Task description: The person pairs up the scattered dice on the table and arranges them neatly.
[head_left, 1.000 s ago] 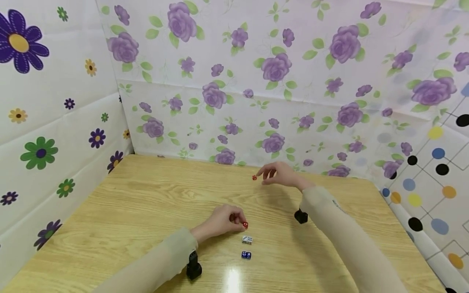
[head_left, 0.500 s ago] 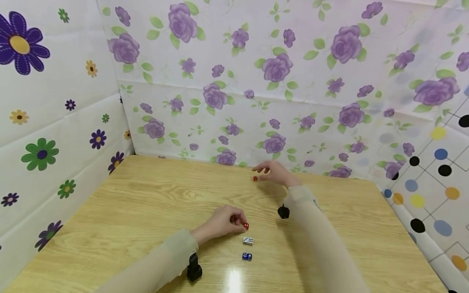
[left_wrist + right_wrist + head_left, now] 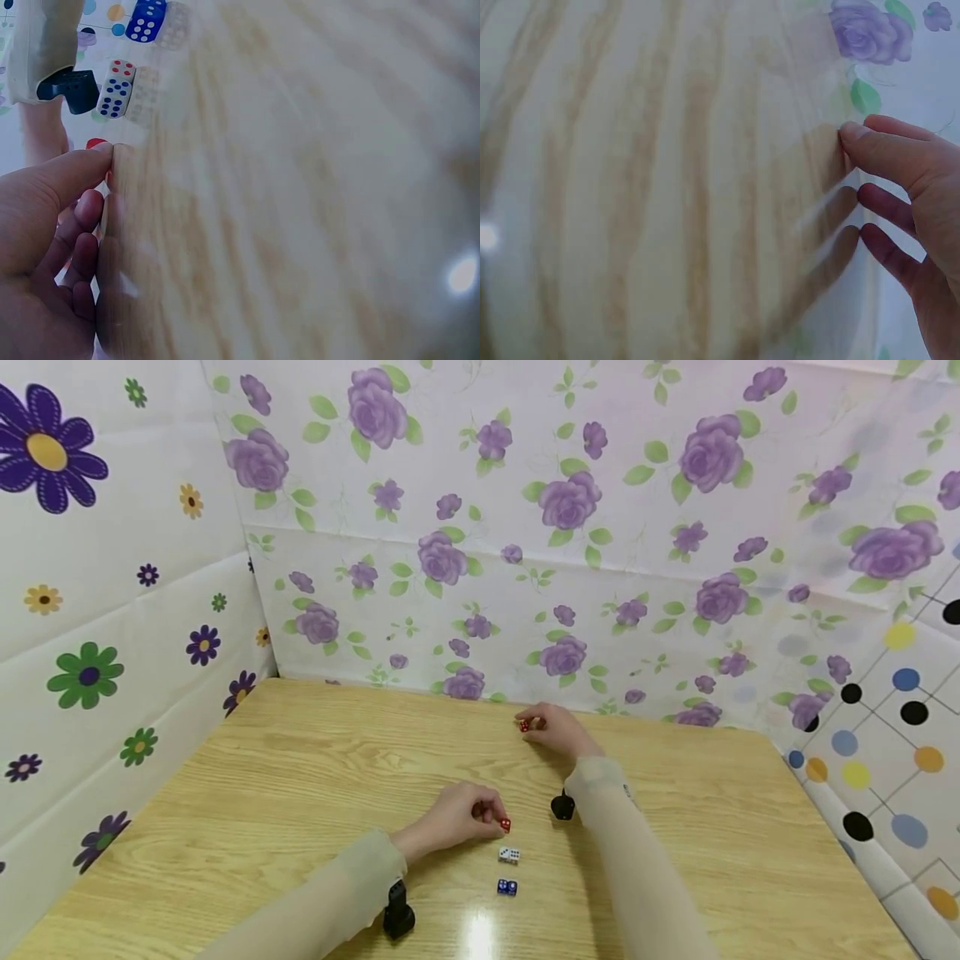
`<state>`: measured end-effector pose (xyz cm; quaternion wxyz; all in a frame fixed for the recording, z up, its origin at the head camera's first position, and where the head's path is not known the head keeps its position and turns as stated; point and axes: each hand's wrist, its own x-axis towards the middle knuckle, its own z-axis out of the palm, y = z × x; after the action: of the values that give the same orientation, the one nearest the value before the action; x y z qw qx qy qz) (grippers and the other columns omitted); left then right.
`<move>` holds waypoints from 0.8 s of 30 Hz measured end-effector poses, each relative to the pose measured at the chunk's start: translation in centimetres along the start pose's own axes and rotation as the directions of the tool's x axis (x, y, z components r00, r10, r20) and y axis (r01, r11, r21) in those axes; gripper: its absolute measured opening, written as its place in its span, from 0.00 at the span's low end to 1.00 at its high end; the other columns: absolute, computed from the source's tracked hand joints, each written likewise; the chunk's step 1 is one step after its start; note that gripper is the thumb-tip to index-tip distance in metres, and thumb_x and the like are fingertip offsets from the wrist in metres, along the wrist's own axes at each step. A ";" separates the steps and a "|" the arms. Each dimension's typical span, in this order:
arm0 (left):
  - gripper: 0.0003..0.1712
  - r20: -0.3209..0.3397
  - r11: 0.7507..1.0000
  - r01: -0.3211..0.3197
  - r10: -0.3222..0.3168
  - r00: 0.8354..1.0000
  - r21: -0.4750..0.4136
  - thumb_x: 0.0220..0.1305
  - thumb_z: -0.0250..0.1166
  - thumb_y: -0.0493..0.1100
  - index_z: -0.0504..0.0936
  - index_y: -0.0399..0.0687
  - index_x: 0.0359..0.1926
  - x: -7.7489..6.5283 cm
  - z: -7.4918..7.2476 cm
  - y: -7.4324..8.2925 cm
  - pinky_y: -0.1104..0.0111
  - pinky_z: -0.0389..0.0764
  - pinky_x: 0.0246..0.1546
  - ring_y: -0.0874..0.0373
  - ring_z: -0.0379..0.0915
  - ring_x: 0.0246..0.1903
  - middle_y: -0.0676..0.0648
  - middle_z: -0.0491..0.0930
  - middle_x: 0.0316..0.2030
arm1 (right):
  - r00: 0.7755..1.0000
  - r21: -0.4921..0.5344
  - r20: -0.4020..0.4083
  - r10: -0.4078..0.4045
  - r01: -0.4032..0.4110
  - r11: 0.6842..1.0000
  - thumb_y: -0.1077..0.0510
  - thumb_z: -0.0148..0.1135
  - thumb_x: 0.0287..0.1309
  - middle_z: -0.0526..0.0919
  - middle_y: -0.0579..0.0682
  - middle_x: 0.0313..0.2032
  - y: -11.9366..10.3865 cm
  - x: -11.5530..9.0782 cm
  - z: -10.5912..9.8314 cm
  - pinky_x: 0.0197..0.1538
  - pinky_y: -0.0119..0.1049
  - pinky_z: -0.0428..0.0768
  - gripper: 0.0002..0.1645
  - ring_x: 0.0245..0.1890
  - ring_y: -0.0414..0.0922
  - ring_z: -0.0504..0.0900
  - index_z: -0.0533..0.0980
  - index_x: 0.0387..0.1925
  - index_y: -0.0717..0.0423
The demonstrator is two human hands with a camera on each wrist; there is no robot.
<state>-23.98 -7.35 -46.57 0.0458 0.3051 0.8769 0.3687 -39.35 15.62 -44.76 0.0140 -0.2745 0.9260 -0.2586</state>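
Near the table's middle, my left hand (image 3: 459, 814) pinches a red die (image 3: 506, 825) between thumb and fingertips, low at the tabletop. In the left wrist view only a sliver of that red die (image 3: 96, 142) shows past the thumb. Far back by the wall, my right hand (image 3: 557, 731) has thumb and forefinger closed around a second red die (image 3: 524, 725). The right wrist view hides this die behind the thumb (image 3: 855, 133). Two white dice (image 3: 509, 855) sit side by side just in front of the left hand. Closer still is a pair of blue dice (image 3: 507, 887).
A wooden table (image 3: 337, 760) with a glossy top carries everything. Its back edge meets a wall cloth (image 3: 420, 610) printed with purple roses. Patterned cloths also bound the left and right sides. Black wrist devices (image 3: 399, 914) hang under both sleeves.
My right hand has moved left to the far red die, and its thumb and forefinger have closed around it. The left hand keeps its pinch in the same place.
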 end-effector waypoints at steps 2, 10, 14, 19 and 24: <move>0.03 -0.003 1.000 -0.002 0.002 1.000 -0.002 0.57 0.73 0.43 0.86 0.54 0.32 0.0 0.1 -0.1 0.76 0.68 0.30 0.71 0.65 0.22 0.58 0.77 0.24 | 1.000 0.002 -0.024 0.001 -0.001 1.000 0.60 0.66 0.61 0.84 0.55 0.48 0.2 -0.1 0.2 0.49 0.45 0.78 0.21 0.40 0.46 0.79 0.80 0.56 0.56; 0.02 -0.006 1.000 -0.017 0.017 1.000 0.006 0.58 0.72 0.43 0.87 0.53 0.33 0.1 0.0 0.1 0.77 0.67 0.29 0.70 0.64 0.22 0.57 0.78 0.24 | 0.998 0.054 -0.059 0.036 -0.033 0.998 0.58 0.66 0.62 0.83 0.53 0.42 1.1 -0.4 0.6 0.50 0.45 0.77 0.12 0.41 0.45 0.78 0.84 0.48 0.52; 0.02 -0.006 1.000 -0.012 0.012 1.000 0.001 0.58 0.72 0.42 0.86 0.51 0.33 0.1 0.0 0.1 0.77 0.66 0.29 0.70 0.63 0.21 0.57 0.78 0.24 | 0.996 0.143 -0.045 0.078 -0.071 0.987 0.58 0.66 0.62 0.83 0.51 0.39 1.4 -0.8 0.7 0.45 0.39 0.76 0.12 0.37 0.42 0.78 0.84 0.47 0.51; 0.02 0.000 1.000 -0.003 0.003 1.000 -0.009 0.58 0.72 0.42 0.86 0.52 0.33 0.0 -0.1 0.1 0.77 0.66 0.29 0.71 0.63 0.22 0.57 0.78 0.24 | 0.986 0.254 0.010 0.169 -0.166 0.953 0.56 0.66 0.62 0.81 0.49 0.35 1.3 -1.5 0.9 0.37 0.34 0.73 0.12 0.32 0.41 0.73 0.83 0.48 0.48; 0.03 0.002 1.000 -0.007 0.007 1.000 -0.010 0.58 0.72 0.42 0.86 0.51 0.33 -0.1 0.0 -0.1 0.76 0.66 0.29 0.70 0.63 0.22 0.57 0.78 0.24 | 0.982 0.288 0.017 0.187 -0.184 0.940 0.56 0.67 0.62 0.80 0.48 0.34 0.8 -2.2 1.1 0.36 0.33 0.72 0.13 0.31 0.41 0.72 0.84 0.48 0.48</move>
<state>-23.96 -7.43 -46.60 0.0472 0.3084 0.8738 0.3729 -37.69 16.84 -46.39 0.0732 -0.1800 0.9002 -0.3897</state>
